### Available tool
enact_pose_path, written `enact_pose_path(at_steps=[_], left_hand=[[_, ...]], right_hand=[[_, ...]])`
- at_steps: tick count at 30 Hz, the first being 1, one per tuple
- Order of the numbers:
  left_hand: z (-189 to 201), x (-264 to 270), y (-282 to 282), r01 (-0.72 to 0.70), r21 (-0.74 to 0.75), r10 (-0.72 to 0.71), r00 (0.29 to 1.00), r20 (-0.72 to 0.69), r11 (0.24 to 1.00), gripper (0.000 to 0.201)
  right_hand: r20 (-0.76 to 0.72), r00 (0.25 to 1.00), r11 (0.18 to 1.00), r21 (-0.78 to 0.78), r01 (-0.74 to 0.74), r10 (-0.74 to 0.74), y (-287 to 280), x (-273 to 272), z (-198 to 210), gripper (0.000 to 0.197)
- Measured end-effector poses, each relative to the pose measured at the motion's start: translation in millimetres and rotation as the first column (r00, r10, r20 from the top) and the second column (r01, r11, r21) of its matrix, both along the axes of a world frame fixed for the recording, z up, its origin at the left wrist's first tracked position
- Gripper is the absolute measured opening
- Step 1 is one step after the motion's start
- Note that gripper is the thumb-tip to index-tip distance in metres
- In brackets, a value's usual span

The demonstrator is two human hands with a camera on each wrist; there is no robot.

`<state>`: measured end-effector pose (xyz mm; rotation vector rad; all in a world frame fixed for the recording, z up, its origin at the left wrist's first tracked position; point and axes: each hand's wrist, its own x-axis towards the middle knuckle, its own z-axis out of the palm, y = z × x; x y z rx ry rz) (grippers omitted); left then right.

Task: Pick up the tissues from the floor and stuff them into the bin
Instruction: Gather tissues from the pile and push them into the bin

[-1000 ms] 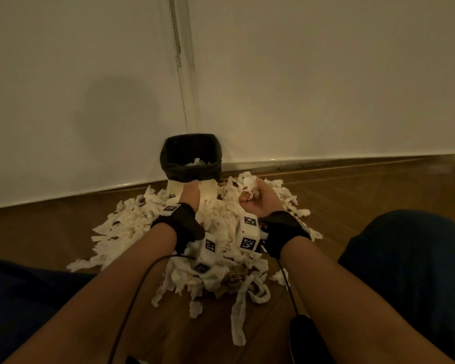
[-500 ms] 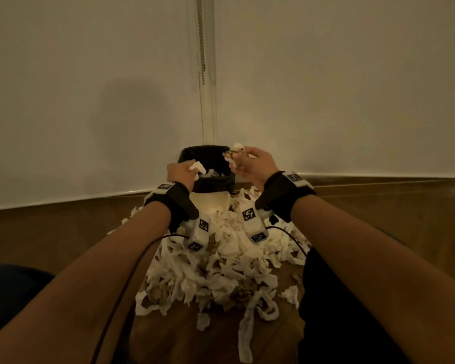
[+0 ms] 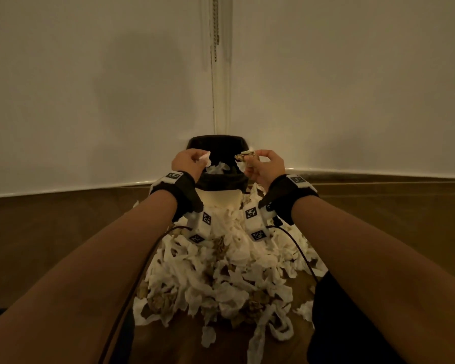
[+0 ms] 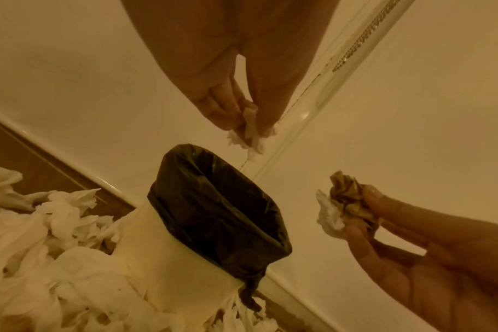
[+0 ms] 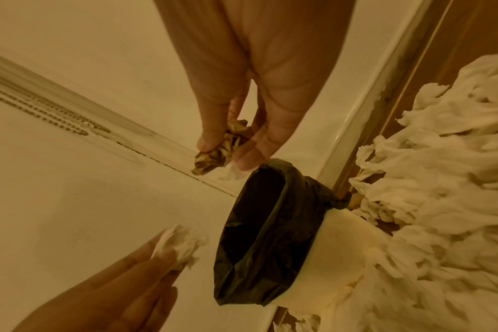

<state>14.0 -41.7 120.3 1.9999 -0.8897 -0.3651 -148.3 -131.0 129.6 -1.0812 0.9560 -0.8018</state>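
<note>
— Hands first: what do they hold?
— Left hand (image 3: 185,162) pinches a crumpled white tissue scrap (image 3: 205,158) in its fingers (image 4: 228,107); right hand (image 3: 267,166) clamps a brown-stained tissue wad (image 3: 247,155).
— And the bin?
— The small cream bin with a black plastic liner (image 3: 218,179) stands just below both hands, by the wall, with a heap of white tissues (image 3: 221,271) on the wooden floor (image 3: 63,227) before it.

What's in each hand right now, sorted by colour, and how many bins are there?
White tissue wads held: 2, left hand pinches one, right hand another
Brown wads held: 1, right hand
Bins: 1
Total: 4
</note>
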Motion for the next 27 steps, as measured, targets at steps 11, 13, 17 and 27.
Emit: enact_pose_path(at_steps=[11,13,17,27], left_hand=[[-34,6,-32,0.094,-0.038,-0.099,0.979,-0.178,0.995,0.046],[-36,1,-31,0.051,-0.091,-0.069,0.976,-0.205,0.995,0.038],[-39,-18,-27,0.007,-0.121,-0.037,0.969,-0.243,0.993,0.030],[-89,-101,4,0.314,0.156,-0.244,0.903,-0.354,0.937,0.033]], right_hand=[[0.140,0.990,0.981,0.184,-0.053,0.028,-17,34,-15,0.051],[0.151,0.988,0.979,0.200,-0.034,0.003,-20,28,-12,0.045],[0.051,0.998,0.978,0.206,0.030,-0.042,-20,10,-15,0.023],[-0.221,0.975,0.947,0.310,0.085,-0.015,19,-76,-73,0.023]])
